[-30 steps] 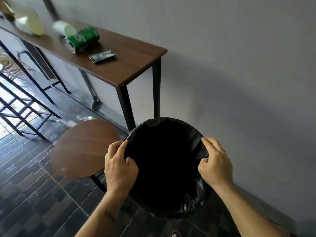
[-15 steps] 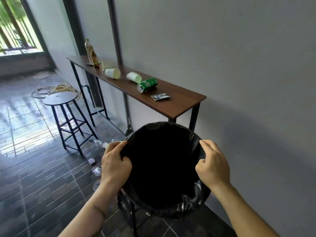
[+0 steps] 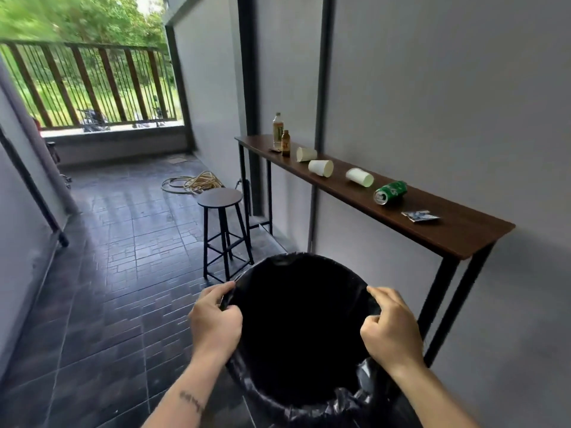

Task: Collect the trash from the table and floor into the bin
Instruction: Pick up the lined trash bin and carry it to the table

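A round bin [image 3: 296,264] lined with a black bag fills the lower middle of the view. My left hand [image 3: 216,322] grips its left rim and my right hand [image 3: 391,332] grips its right rim. Beyond it a long brown table [image 3: 463,233] runs along the grey wall. On the table lie a green can [image 3: 390,192] on its side, a flat wrapper [image 3: 420,216], three tipped white paper cups [image 3: 360,177] [image 3: 321,167] [image 3: 306,154], and two upright bottles [image 3: 278,130] [image 3: 285,143].
A round stool [image 3: 220,197] stands left of the table on the dark tiled floor. A coiled hose [image 3: 194,183] lies further back. A slatted railing [image 3: 89,84] closes the far end. A grey wall runs along the left side.
The view has lifted and swung, showing the whole table, the far stool and the railing. Both hands keep their grip on the bin's rim, which has risen with them.
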{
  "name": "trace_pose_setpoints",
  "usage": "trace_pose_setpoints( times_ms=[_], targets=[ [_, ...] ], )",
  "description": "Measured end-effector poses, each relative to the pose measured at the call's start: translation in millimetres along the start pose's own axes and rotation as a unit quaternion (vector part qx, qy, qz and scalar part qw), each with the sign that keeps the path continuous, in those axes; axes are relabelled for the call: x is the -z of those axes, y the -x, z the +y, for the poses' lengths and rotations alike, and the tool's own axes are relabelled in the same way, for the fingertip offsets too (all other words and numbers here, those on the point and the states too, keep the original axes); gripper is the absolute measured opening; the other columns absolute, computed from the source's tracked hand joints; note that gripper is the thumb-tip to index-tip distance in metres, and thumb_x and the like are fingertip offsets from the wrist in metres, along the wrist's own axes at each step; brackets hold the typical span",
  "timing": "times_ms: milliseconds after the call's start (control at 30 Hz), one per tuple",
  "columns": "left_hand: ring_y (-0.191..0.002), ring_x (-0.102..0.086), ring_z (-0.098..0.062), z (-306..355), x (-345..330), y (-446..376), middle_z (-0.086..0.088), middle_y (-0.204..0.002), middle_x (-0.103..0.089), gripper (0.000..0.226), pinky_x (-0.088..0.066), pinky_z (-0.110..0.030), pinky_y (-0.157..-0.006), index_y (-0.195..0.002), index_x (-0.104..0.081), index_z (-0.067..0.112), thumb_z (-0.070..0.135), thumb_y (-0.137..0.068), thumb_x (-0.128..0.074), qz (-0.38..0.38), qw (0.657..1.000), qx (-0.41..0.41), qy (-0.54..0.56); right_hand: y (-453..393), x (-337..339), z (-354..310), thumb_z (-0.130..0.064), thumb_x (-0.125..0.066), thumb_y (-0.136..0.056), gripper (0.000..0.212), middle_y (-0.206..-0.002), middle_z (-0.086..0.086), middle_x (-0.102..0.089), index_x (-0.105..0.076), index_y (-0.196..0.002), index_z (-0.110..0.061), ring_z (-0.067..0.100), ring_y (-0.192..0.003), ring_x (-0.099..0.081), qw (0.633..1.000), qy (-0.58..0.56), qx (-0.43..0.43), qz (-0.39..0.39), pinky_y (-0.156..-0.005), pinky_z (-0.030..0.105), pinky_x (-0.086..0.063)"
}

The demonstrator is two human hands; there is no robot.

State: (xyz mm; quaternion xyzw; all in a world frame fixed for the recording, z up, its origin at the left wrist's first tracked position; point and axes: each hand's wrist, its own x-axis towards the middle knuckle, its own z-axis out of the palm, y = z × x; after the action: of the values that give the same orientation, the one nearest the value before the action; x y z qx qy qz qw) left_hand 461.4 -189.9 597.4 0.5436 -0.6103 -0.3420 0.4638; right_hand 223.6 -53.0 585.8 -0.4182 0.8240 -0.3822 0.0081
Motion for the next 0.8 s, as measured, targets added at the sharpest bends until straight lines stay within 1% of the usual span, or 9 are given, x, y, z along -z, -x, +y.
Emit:
trace_pose_setpoints(
  times_ms=[33, 100, 133, 167, 333, 433, 600, 733, 800],
  targets=[
    [-0.089, -0.064, -0.005, -5, 9, -8, 0.013, -0.106, -0.068, 0.047, -0.056, -0.029, -0.083, -0.104, -0.075, 0.023, -0.007, -0.074, -0.055, 0.004, 1.000, 0.000, -0.002, -2, -9, -10, 0.000, -0.048, -0.076, 0.061, -0.134, -0.009, -0.056, -0.057, -0.134, -0.013, 0.013, -0.116, -0.057, 1.000, -0.002, 0.003, -0.004, -0.091, 0.027, -0.049],
    [-0.085, -0.060, -0.002, -10, 24, -23, 0.017, -0.103, -0.065, 0.044, -0.048, -0.012, -0.073, -0.103, -0.074, 0.025, -0.005, -0.075, -0.056, 0.017, 1.000, 0.006, -0.022, -9, -27, -28, 0.002, -0.049, -0.075, 0.059, -0.131, -0.007, -0.057, -0.059, -0.132, -0.011, 0.015, -0.115, -0.058, 1.000, -0.009, 0.004, -0.012, -0.089, 0.024, -0.047],
    [-0.084, -0.058, -0.002, -13, 30, -31, 0.017, -0.102, -0.063, 0.043, -0.042, -0.006, -0.071, -0.104, -0.074, 0.024, -0.005, -0.076, -0.057, 0.023, 0.999, 0.008, -0.030, -14, -35, -37, 0.003, -0.049, -0.075, 0.059, -0.130, -0.006, -0.058, -0.060, -0.131, -0.010, 0.016, -0.113, -0.059, 1.000, -0.010, 0.006, -0.014, -0.088, 0.024, -0.046],
    [-0.086, -0.058, -0.003, -16, 35, -39, 0.017, -0.102, -0.063, 0.043, -0.039, -0.005, -0.072, -0.106, -0.074, 0.021, -0.005, -0.077, -0.057, 0.026, 0.999, 0.007, -0.032, -19, -44, -45, 0.004, -0.050, -0.075, 0.059, -0.128, -0.005, -0.059, -0.061, -0.130, -0.010, 0.017, -0.112, -0.060, 1.000, -0.010, 0.011, -0.016, -0.088, 0.024, -0.046],
    [-0.095, -0.058, -0.007, -43, 49, -91, 0.014, -0.105, -0.063, 0.047, -0.038, -0.010, -0.083, -0.113, -0.073, 0.015, -0.007, -0.076, -0.055, 0.041, 0.997, 0.004, -0.064, -53, -97, -76, 0.005, -0.052, -0.074, 0.057, -0.124, -0.005, -0.060, -0.063, -0.128, -0.010, 0.017, -0.107, -0.061, 0.999, -0.016, 0.031, -0.021, -0.085, 0.021, -0.043],
    [-0.101, -0.056, -0.010, -52, 47, -133, 0.014, -0.106, -0.060, 0.048, -0.039, -0.015, -0.088, -0.118, -0.071, 0.015, -0.006, -0.078, -0.055, 0.015, 0.996, -0.010, -0.090, -85, -128, -87, 0.007, -0.051, -0.074, 0.058, -0.121, -0.005, -0.061, -0.063, -0.127, -0.010, 0.016, -0.106, -0.061, 0.999, -0.031, 0.035, -0.019, -0.087, 0.022, -0.046],
    [-0.098, -0.060, -0.011, -64, 23, -214, 0.016, -0.109, -0.057, 0.045, -0.040, -0.011, -0.077, -0.119, -0.069, 0.022, -0.001, -0.082, -0.060, -0.043, 0.992, -0.018, -0.113, -158, -177, -92, 0.009, -0.051, -0.073, 0.057, -0.123, -0.001, -0.064, -0.066, -0.125, -0.009, 0.016, -0.111, -0.061, 0.999, -0.043, 0.031, -0.010, -0.092, 0.018, -0.041],
    [-0.099, -0.064, -0.015, -66, -6, -274, 0.021, -0.109, -0.059, 0.048, -0.051, -0.028, -0.089, -0.117, -0.071, 0.023, -0.003, -0.078, -0.060, -0.062, 0.994, -0.021, -0.087, -212, -196, -98, 0.009, -0.050, -0.074, 0.056, -0.123, -0.002, -0.063, -0.066, -0.125, -0.009, 0.014, -0.112, -0.060, 0.999, -0.038, 0.032, -0.007, -0.091, 0.014, -0.039],
    [-0.104, -0.065, -0.014, -63, -24, -298, 0.026, -0.112, -0.061, 0.052, -0.051, -0.036, -0.098, -0.117, -0.072, 0.025, -0.005, -0.076, -0.058, -0.077, 0.995, -0.014, -0.069, -233, -197, -97, 0.009, -0.050, -0.075, 0.055, -0.122, -0.002, -0.063, -0.066, -0.125, -0.009, 0.014, -0.111, -0.060, 0.999, -0.028, 0.019, 0.003, -0.090, 0.013, -0.038]
  ],
)
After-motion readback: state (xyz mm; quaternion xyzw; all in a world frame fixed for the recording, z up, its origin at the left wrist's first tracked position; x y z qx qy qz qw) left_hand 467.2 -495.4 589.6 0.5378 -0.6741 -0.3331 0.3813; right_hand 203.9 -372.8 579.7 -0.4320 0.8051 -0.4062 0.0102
